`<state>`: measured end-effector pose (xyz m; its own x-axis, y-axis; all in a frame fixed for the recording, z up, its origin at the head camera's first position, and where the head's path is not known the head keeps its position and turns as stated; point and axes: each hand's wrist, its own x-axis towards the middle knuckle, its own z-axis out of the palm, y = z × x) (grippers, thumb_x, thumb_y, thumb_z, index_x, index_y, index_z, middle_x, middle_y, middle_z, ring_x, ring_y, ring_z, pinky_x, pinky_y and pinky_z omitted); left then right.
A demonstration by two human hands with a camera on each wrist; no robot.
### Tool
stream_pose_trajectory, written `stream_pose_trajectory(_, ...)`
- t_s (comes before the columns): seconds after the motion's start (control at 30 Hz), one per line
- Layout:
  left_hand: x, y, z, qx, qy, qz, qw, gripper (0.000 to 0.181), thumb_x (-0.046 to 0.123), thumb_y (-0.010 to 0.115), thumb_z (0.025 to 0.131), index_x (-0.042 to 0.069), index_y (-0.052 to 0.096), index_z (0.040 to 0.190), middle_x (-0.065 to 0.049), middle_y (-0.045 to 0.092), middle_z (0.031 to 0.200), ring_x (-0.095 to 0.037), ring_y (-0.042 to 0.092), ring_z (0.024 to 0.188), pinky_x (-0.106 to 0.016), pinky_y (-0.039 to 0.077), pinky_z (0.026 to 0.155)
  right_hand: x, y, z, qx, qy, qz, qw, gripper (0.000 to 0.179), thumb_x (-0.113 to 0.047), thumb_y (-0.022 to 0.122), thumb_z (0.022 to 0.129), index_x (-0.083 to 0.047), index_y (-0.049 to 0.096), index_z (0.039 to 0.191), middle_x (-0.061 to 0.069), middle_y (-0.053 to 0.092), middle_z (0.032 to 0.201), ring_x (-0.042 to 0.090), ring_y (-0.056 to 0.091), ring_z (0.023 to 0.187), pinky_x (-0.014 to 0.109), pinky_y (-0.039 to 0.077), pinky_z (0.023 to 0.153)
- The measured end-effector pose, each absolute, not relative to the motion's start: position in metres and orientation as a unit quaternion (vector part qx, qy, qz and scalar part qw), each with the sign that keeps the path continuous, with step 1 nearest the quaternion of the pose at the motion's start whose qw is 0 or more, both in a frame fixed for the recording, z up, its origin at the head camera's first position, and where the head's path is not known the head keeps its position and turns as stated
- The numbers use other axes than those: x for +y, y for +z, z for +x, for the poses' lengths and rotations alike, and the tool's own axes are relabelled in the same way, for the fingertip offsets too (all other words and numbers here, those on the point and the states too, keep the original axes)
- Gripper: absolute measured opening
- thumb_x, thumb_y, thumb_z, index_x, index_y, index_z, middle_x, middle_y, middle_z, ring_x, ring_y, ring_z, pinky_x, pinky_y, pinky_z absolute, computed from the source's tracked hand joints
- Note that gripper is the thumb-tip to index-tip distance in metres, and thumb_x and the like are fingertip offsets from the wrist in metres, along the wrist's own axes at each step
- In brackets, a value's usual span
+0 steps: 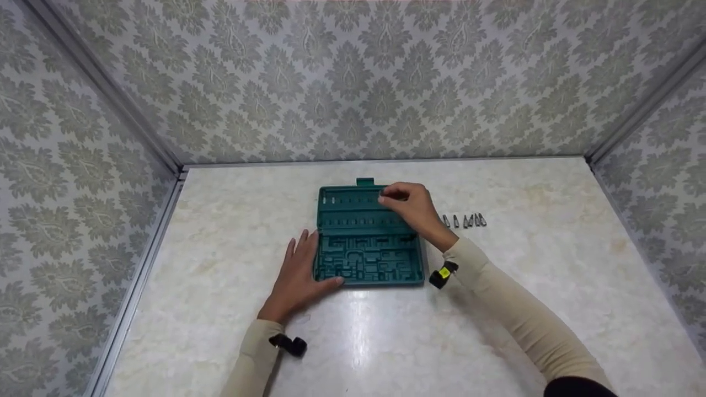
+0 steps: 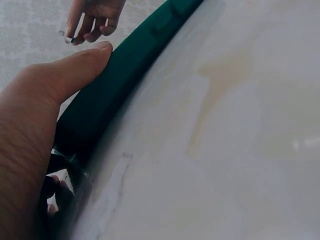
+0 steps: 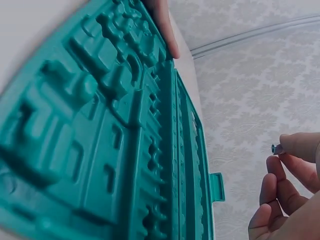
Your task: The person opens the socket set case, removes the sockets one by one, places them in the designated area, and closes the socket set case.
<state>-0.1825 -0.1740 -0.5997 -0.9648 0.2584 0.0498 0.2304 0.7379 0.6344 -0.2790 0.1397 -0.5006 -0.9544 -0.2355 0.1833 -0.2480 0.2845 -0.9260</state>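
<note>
A green plastic tool case (image 1: 370,259) lies unfolded on the table, its moulded half towards me and its slotted lid (image 1: 358,212) at the back. Along the case's left side rest the fairly straight fingers of my left hand (image 1: 298,278), while the thumb (image 2: 85,67) lies on the front rim. Over the lid's right part, my right hand (image 1: 415,208) pinches a small silver metal bit (image 3: 276,149) between thumb and index finger, one hollow-looking end showing. Two small light pieces (image 1: 329,200) sit in the lid's upper row at the left.
Several small tapered metal pieces (image 1: 469,221) lie in a row on the marbled table (image 1: 220,220), right of the case and partly behind my right wrist. A latch tab (image 1: 365,181) sticks out from the lid's back edge. Patterned walls (image 1: 353,82) enclose the table's back and sides.
</note>
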Motion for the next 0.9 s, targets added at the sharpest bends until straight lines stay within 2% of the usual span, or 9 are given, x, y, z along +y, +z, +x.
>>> stream_pose_trajectory(0.2,-0.174,-0.599,-0.181,0.931,0.342,0.127,0.019,0.132,0.084,0.075,0.083,0.016,0.014,0.179,-0.009,0.013,0.185,-0.029,0.003,0.172,-0.055,0.003,0.138,0.151,-0.501,-0.265,-0.82,0.554,0.143,-0.002,0.017,-0.019,0.08,0.104,-0.009,0.083,0.118,0.007,0.078,0.116,0.022,0.07,0.103,0.037,0.058,0.089)
stream_pose_trajectory(0.53,-0.173,-0.598,-0.18,0.93,0.343,0.129,0.015,0.131,0.081,0.077,0.083,0.014,0.016,0.179,-0.01,0.015,0.184,-0.03,0.004,0.172,-0.054,0.001,0.138,0.176,-0.515,-0.246,-0.834,0.533,0.144,0.005,0.02,-0.017,0.081,0.103,-0.002,0.082,0.116,0.006,0.08,0.11,0.02,0.068,0.093,0.031,0.052,0.081)
stream_pose_trajectory(0.9,-0.172,-0.597,-0.18,0.932,0.341,0.122,0.018,0.131,0.084,0.075,0.083,0.019,0.014,0.179,-0.008,0.013,0.185,-0.03,0.001,0.172,-0.057,0.004,0.137,0.209,-0.524,-0.236,-0.84,0.53,0.112,0.022,0.022,-0.016,0.081,0.103,0.0,0.082,0.117,0.009,0.081,0.11,0.021,0.069,0.094,0.029,0.052,0.081)
